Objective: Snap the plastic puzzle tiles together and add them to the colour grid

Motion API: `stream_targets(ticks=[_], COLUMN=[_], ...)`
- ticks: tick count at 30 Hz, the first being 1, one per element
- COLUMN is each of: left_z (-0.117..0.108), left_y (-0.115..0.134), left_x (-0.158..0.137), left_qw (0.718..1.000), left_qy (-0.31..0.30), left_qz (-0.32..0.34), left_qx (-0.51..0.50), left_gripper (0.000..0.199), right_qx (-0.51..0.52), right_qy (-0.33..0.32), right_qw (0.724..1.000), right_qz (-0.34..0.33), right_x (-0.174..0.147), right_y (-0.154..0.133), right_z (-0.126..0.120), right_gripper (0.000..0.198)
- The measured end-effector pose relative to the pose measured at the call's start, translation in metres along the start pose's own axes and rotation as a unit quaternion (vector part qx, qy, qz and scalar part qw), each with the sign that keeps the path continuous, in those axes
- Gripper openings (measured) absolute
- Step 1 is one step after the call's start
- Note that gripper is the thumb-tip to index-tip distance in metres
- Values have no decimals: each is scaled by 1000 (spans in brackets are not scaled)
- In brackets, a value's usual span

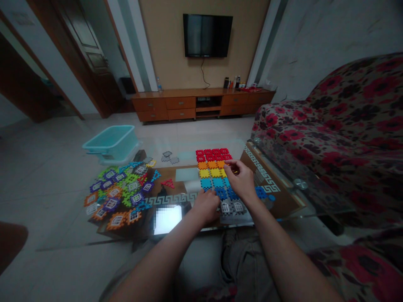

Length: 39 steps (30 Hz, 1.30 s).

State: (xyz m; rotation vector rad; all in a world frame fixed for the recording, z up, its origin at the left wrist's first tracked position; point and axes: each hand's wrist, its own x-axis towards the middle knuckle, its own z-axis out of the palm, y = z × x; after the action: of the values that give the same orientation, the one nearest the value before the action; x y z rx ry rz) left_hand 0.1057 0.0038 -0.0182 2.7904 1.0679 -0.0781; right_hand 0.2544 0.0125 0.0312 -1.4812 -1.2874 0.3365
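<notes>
Rows of interlocking plastic tiles lie flat on the glass table: red tiles (214, 154) farthest away, then orange tiles (211, 165), yellow tiles (215, 173), light blue tiles (217, 182), dark blue tiles (232, 193) and grey window tiles (232, 207) nearest me. My right hand (242, 179) is over the right side of the orange and yellow rows, its fingers bent in a pinch; what they hold, if anything, is unclear. At the lower left corner of the rows, my left hand (206, 206) rests with curled fingers by the blue and grey tiles. Its fingertips are hidden.
A heap of mixed tiles (122, 188) covers the table's left side. Near it are a red triangle piece (168, 183), grey pieces (170, 158) and a lit screen (168, 219). A turquoise tub (110, 144) stands behind the heap. A flowered sofa (330, 121) is on the right.
</notes>
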Motion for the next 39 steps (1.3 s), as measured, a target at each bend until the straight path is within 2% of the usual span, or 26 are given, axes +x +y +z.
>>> stream_targets(ticks=[14, 39], left_z=[2, -5], left_y=[-1, 1], left_x=[0, -2], left_qw=[1000, 999], left_qy=[9, -25], left_qz=[9, -12], left_qx=[-6, -21], left_gripper=[25, 28], right_qx=[-8, -16], right_qy=[-11, -42], right_qw=[1000, 999], right_qz=[-6, -23], right_x=[-1, -1], right_y=[1, 2], right_z=[0, 2], right_gripper=[26, 21])
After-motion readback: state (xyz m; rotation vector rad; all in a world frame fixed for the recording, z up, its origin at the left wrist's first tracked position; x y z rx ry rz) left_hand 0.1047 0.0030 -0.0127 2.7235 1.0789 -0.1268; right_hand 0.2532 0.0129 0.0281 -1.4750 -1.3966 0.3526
